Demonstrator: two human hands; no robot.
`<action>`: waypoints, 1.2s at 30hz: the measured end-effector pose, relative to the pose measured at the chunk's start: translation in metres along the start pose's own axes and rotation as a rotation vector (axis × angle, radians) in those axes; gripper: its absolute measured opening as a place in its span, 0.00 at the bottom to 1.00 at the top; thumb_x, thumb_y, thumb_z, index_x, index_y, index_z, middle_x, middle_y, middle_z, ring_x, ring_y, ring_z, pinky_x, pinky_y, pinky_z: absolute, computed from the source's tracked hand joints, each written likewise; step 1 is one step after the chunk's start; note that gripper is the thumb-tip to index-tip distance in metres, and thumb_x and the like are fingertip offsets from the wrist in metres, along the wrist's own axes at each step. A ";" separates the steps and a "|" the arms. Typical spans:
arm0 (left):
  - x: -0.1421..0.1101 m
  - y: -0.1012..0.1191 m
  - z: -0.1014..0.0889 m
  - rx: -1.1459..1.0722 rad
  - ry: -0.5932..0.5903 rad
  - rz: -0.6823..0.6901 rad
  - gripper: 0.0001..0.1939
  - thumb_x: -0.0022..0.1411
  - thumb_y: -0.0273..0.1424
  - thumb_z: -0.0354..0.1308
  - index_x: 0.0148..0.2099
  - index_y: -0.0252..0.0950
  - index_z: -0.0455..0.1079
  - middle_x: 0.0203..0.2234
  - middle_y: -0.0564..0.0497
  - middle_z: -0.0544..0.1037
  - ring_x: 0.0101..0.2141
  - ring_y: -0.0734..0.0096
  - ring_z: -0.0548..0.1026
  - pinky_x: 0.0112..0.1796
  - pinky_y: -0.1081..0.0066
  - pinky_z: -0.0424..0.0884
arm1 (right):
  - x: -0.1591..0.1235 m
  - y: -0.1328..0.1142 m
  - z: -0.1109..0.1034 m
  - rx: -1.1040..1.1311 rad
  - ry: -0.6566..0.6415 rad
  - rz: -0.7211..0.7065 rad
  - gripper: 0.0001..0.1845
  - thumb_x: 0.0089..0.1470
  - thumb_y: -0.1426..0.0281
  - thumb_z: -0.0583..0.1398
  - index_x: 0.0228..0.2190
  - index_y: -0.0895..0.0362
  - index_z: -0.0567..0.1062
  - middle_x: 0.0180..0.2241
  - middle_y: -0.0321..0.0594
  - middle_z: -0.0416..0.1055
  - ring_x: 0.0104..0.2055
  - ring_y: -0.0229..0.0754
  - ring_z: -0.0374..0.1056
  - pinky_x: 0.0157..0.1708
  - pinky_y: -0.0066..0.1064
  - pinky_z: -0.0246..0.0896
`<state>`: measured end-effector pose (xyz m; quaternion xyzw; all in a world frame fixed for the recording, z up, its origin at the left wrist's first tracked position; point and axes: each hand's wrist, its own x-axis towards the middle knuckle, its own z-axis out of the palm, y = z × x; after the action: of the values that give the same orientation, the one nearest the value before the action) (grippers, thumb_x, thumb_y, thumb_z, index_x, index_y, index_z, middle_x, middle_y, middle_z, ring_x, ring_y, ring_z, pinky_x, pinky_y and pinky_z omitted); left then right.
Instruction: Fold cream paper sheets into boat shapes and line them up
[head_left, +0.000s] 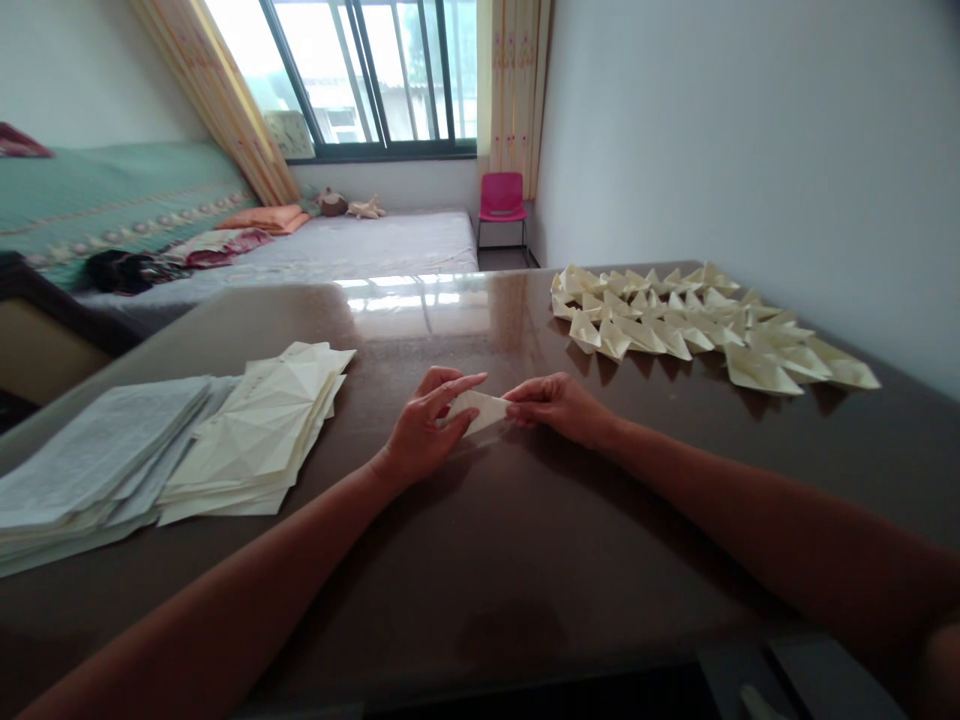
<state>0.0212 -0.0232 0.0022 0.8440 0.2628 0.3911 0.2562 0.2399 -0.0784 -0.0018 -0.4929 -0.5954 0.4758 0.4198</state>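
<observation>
A small cream folded paper piece (480, 409) lies low over the dark brown table (525, 560), held between both hands at the centre. My left hand (424, 430) pinches its left end with the fingers curled over it. My right hand (559, 405) grips its right end with the fingertips pressed together. To the left of my left hand sits a stack of creased cream sheets (259, 435). Several finished folded paper pieces (697, 325) are spread in rows at the far right of the table.
A stack of printed grey-white sheets (90, 465) lies at the table's left edge. Beyond the table are a bed (337, 245) with clothes, a pink chair (501, 197) and a window (375, 70). A white wall runs along the right.
</observation>
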 end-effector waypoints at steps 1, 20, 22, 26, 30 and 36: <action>0.000 0.000 0.000 0.006 0.001 0.001 0.20 0.60 0.30 0.57 0.55 0.44 0.68 0.41 0.50 0.67 0.40 0.74 0.69 0.32 0.79 0.72 | -0.001 -0.001 -0.001 -0.099 -0.013 -0.037 0.17 0.49 0.60 0.63 0.34 0.62 0.78 0.24 0.37 0.73 0.25 0.34 0.63 0.29 0.27 0.58; 0.003 -0.008 0.003 -0.128 -0.160 -0.062 0.22 0.60 0.29 0.56 0.57 0.42 0.67 0.45 0.48 0.65 0.41 0.72 0.70 0.32 0.78 0.73 | -0.003 -0.014 -0.020 -0.586 -0.197 -0.096 0.18 0.56 0.60 0.56 0.23 0.60 0.75 0.20 0.35 0.72 0.22 0.32 0.60 0.23 0.23 0.50; 0.004 -0.010 0.002 -0.162 -0.186 -0.080 0.22 0.61 0.30 0.55 0.58 0.41 0.66 0.45 0.47 0.65 0.39 0.74 0.70 0.32 0.79 0.73 | -0.002 -0.014 -0.022 -0.592 -0.241 -0.095 0.18 0.56 0.60 0.55 0.25 0.59 0.75 0.20 0.35 0.71 0.23 0.33 0.61 0.25 0.24 0.51; 0.005 -0.014 0.000 -0.200 -0.257 -0.110 0.19 0.61 0.32 0.55 0.55 0.40 0.69 0.46 0.47 0.65 0.34 0.79 0.69 0.30 0.79 0.73 | 0.002 -0.010 -0.027 -0.637 -0.168 -0.065 0.20 0.59 0.61 0.51 0.24 0.59 0.73 0.21 0.34 0.68 0.23 0.33 0.60 0.27 0.25 0.52; 0.005 -0.012 0.000 -0.173 -0.324 -0.114 0.21 0.60 0.33 0.57 0.55 0.41 0.68 0.47 0.46 0.65 0.32 0.79 0.70 0.31 0.77 0.74 | 0.006 -0.005 -0.028 -0.654 0.017 -0.111 0.19 0.59 0.61 0.51 0.25 0.59 0.72 0.21 0.34 0.66 0.25 0.34 0.60 0.28 0.25 0.52; 0.007 -0.008 -0.003 0.161 -0.163 0.054 0.20 0.62 0.34 0.56 0.56 0.42 0.68 0.48 0.47 0.68 0.47 0.65 0.68 0.48 0.63 0.70 | 0.007 -0.006 -0.023 -0.838 -0.005 -0.129 0.18 0.58 0.63 0.53 0.22 0.58 0.73 0.22 0.37 0.69 0.25 0.35 0.61 0.29 0.27 0.50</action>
<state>0.0206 -0.0124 0.0025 0.8978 0.2488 0.3053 0.1973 0.2597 -0.0687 0.0092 -0.5817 -0.7678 0.1666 0.2108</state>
